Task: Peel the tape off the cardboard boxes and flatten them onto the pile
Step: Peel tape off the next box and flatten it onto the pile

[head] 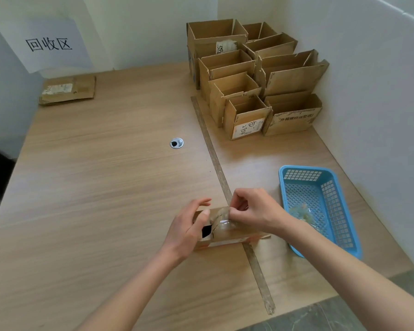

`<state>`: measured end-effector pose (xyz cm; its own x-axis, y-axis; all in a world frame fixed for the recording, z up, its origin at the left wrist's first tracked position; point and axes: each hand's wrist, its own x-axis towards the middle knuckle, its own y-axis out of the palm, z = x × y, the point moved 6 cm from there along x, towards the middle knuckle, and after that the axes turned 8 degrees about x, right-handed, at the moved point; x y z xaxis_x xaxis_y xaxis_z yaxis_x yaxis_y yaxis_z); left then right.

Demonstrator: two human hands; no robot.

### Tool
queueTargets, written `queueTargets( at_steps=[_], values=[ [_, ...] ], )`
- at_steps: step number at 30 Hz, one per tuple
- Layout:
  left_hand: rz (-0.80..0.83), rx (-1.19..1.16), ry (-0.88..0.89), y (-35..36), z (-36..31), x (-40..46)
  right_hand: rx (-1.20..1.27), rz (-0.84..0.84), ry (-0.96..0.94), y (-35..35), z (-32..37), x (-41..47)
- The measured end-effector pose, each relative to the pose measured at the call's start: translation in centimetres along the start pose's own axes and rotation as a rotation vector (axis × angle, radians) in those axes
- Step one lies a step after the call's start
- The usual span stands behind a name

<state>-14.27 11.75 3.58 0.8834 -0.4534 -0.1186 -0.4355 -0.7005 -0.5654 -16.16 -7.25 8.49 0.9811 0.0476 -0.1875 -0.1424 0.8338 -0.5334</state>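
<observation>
A small cardboard box (227, 236) lies on the wooden table (101, 187) near the front edge, with clear tape (222, 220) across its top and a torn dark hole at its left end. My left hand (189, 228) grips the box's left end, thumb on top. My right hand (251, 210) pinches the clear tape on the box's top. A flattened cardboard piece (68, 89), the pile, lies at the far left under a paper sign.
Several open cardboard boxes (253, 77) stand packed together at the far right corner. A blue plastic basket (320, 206) holding crumpled tape sits right of my hands. A strip of brown tape (215, 161) runs along the table. A round cable grommet (176, 142) is mid-table.
</observation>
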Motion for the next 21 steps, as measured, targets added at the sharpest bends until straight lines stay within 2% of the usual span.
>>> queueTargets(
  at_steps=[5, 10, 16, 21],
  values=[
    [0.056, 0.223, 0.058, 1.2, -2.6, 0.0, 0.069, 0.048, -0.015, 1.2, -0.1, -1.0],
    [0.021, 0.189, 0.225, 0.2, -2.3, -0.2, 0.119, 0.036, 0.022, 0.6, -0.5, -1.3],
    [-0.114, 0.162, 0.215, 0.5, -1.0, -0.6, 0.038, 0.024, -0.001, 0.9, 0.0, -1.3],
    [-0.064, 0.167, 0.242, 0.4, -0.8, -0.4, 0.028, 0.014, 0.008, 0.7, -0.1, -1.5]
  ],
)
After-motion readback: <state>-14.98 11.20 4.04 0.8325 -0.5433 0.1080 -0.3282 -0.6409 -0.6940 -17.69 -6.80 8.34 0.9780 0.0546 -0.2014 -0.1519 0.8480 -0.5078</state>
